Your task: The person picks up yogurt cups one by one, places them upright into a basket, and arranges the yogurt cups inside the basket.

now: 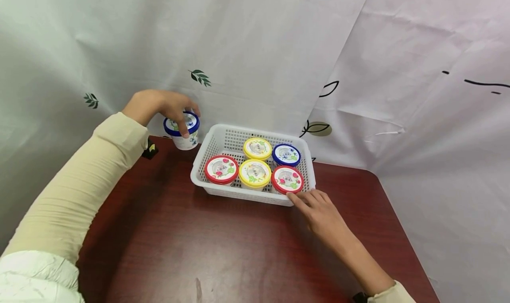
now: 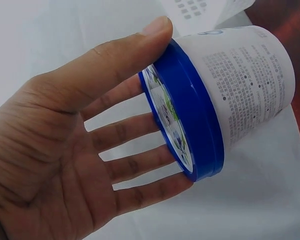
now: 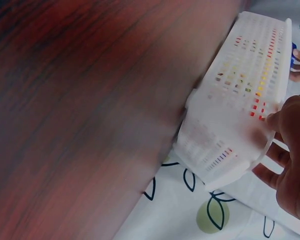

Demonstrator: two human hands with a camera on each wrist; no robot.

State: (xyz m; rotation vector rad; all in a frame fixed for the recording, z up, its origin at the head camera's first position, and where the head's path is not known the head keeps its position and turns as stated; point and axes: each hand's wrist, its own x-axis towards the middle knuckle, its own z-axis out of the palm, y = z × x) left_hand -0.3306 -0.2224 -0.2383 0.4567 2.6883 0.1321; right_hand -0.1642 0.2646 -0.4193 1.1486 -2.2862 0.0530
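Note:
My left hand [image 1: 167, 106] grips a white paper tub with a blue lid [image 1: 185, 139], left of the basket. Thumb and fingertips sit around the lid's rim in the left wrist view, the palm apart from its top. Whether the tub's base touches the table, I cannot tell. A white perforated plastic basket [image 1: 200, 161] holds two red-lidded tubs [image 1: 287, 179], two yellow-lidded tubs [image 1: 255, 172] and one blue-lidded tub [image 1: 286, 154]. At its near right corner, my right hand [image 1: 320, 210] holds the rim, thumb on the front and fingers round the side.
The basket stands on a dark red wooden table [image 1: 239, 250], near its back edge. White cloth with leaf prints [image 1: 259, 50] hangs right behind it. A small black object [image 1: 150, 149] lies by the left forearm. The back left of the basket's floor shows bare.

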